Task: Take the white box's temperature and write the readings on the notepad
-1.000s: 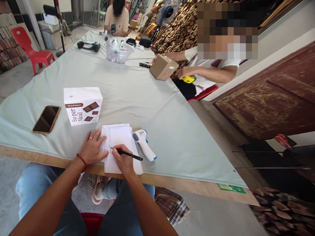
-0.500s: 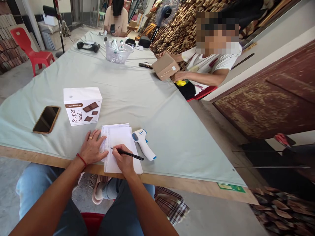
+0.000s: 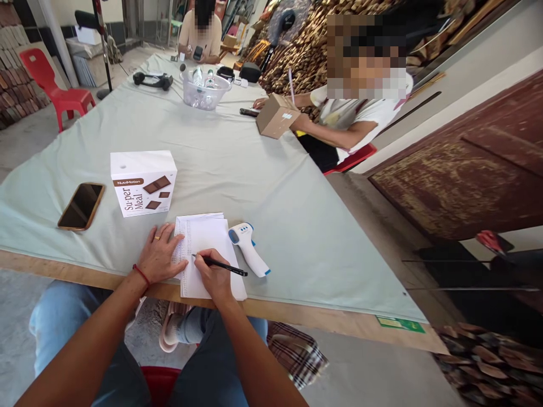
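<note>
Two hands meet lined paper (image 3: 207, 249): flat left hand (image 3: 160, 255), right hand (image 3: 214, 275) gripping slim pen (image 3: 220, 264).

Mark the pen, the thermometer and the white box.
pen (image 3: 224, 265), head view, middle of the black barrel.
thermometer (image 3: 250, 254), head view, white handle near the head.
white box (image 3: 143, 183), head view, printed front face.

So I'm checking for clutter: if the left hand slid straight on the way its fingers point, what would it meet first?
Likely the white box: the left hand lies flat on the paper's edge, fingers pointing up-table toward it, though depth is unclear.
</note>
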A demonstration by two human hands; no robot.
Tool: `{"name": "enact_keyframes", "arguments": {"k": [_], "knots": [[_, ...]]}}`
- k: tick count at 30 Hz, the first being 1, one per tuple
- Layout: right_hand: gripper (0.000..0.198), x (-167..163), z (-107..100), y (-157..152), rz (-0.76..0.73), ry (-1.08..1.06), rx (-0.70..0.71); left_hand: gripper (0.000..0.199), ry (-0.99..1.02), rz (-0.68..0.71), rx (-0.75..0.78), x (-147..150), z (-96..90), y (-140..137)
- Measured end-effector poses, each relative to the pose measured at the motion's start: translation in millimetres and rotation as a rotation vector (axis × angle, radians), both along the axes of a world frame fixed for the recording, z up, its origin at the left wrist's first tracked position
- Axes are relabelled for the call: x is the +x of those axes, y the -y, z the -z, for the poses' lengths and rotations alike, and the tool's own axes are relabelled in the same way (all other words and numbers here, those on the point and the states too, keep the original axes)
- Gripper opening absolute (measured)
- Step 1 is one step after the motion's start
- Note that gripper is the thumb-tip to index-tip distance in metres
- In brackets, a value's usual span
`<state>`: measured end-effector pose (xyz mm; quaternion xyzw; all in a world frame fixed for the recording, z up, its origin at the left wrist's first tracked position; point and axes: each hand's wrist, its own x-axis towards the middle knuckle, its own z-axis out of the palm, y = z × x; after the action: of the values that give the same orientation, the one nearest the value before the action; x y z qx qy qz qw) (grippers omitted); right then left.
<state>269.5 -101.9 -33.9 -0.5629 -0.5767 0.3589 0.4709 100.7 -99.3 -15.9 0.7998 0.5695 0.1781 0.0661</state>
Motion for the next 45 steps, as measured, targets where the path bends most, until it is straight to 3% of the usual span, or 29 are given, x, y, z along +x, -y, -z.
{"name": "enact_keyframes", "arguments": {"k": [8,12,17,20,22,24,26,29,32,34,36,38,40,43,45], "knots": [[0.016,-0.7,3.7,1.5,0.017,-0.004,0.028,0.057,0.019,-0.002,0.005,-1.6,3.0,-0.9],[0.017,9.9,0.8,-1.7,0.045,0.036,0.154,0.057,0.064,-0.007,0.015,-2.3,5.2,-1.7],[0.030,40.0,-6.5,-29.3,-0.186,0.509,0.473,0.051,0.136,0.006,0.049,-2.0,7.8,-5.0],[0.043,56.6,-8.2,-44.9,-0.335,0.862,0.542,0.028,0.334,-0.003,0.110,-8.5,12.3,-3.3],[0.046,67.6,-8.6,-48.5,-0.320,0.979,0.556,0.011,0.534,-0.102,0.190,-19.5,17.3,-0.4],[0.040,79.6,-7.8,-47.1,-0.123,1.011,0.496,0.011,0.685,-0.302,0.316,-36.1,22.1,0.3],[0.041,91.0,-5.5,-43.5,0.135,1.053,0.271,0.025,0.765,-0.510,0.431,-56.3,23.6,-5.5],[0.045,101.3,-2.7,-39.3,0.155,1.093,-0.088,0.067,0.857,-0.675,0.439,-85.1,15.6,-28.3],[0.037,100.2,-7.2,-37.7,0.076,0.939,-0.214,0.084,1.012,-0.591,0.213,-104.1,-0.3,-56.4],[0.038,92.8,-15.0,-33.4,0.116,0.673,-0.198,0.081,1.111,-0.477,0.067,-110.0,-9.6,-68.8],[0.042,79.1,-24.9,-23.2,0.160,0.308,-0.108,0.077,1.182,-0.436,0.015,-111.0,-14.8,-72.5],[0.047,58.5,-35.1,-8.2,0.140,-0.050,-0.033,0.073,1.237,-0.479,0.035,-107.5,-15.0,-67.6],[0.045,32.2,-44.3,7.4,0.036,-0.307,-0.069,0.067,1.292,-0.526,0.056,-100.8,-11.5,-56.0],[0.035,-9.3,-53.3,23.4,-0.173,-0.504,-0.171,0.063,1.354,-0.486,0.021,-89.1,-4.9,-33.4],[0.034,-32.3,-54.5,27.9,-0.233,-0.531,-0.204,0.065,1.331,-0.443,-0.001,-82.8,-2.4,-21.1]]}}
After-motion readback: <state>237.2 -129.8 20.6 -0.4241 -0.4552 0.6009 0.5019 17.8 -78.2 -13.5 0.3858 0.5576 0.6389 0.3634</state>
